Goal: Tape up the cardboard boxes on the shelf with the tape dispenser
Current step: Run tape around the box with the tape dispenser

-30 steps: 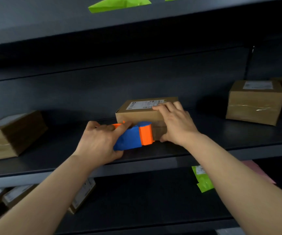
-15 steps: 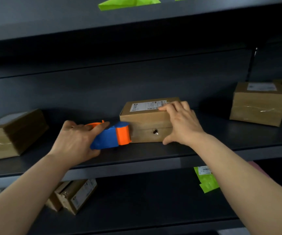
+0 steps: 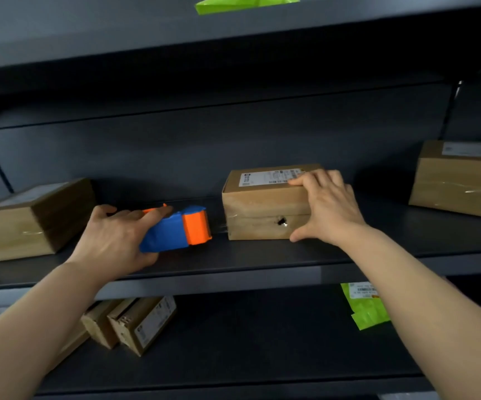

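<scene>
A small cardboard box (image 3: pixel 262 209) with a white label on top stands in the middle of the dark shelf (image 3: pixel 233 278). Its front face has a small hole. My right hand (image 3: pixel 328 206) holds the box's right end, fingers over the top edge and thumb low on the front. My left hand (image 3: pixel 115 238) grips a blue and orange tape dispenser (image 3: pixel 178 229) just left of the box. A thin strip of clear tape seems to run from the dispenser to the box's left edge.
A larger cardboard box (image 3: pixel 28 220) sits at the left of the same shelf, another taped box (image 3: pixel 458 180) at the right. The lower shelf holds small boxes (image 3: pixel 135 321) and green mailers (image 3: pixel 366 307). A green bag (image 3: pixel 245 2) lies on the top shelf.
My left hand has pulled the dispenser leftward across the box's front and off its left edge. My right hand has stayed on the box's right end.
</scene>
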